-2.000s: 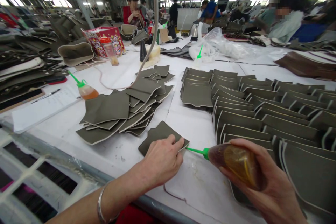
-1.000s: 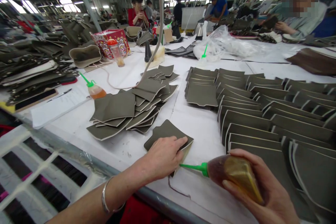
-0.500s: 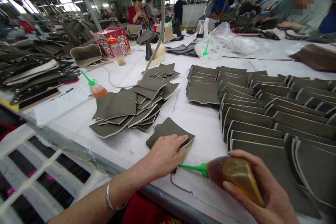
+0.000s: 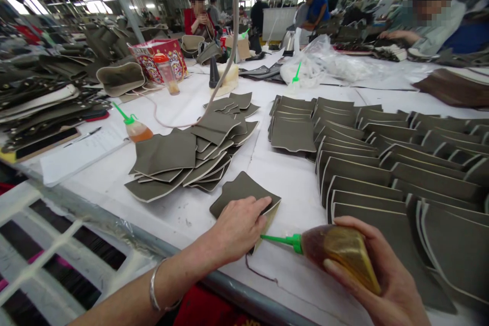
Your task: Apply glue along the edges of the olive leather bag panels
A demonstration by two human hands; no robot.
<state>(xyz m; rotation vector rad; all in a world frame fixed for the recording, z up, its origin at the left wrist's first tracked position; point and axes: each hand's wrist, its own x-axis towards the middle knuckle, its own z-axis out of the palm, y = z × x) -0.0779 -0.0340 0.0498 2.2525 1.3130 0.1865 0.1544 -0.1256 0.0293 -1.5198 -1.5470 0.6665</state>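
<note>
we saw the right hand (image 4: 395,277) wrapped around the amber bottle (image 4: 340,254), as two seconds before, but its green nozzle (image 4: 280,240) had moved from the right corner of the dark piece (image 4: 240,188) to near its lower edge, beside the left hand (image 4: 240,225). that hand lay on the piece over the tabletop (image 4: 292,188), index finger outstretched; whether it also gripped, we could not tell. a pale tan strip had appeared along the piece's right side.
</note>
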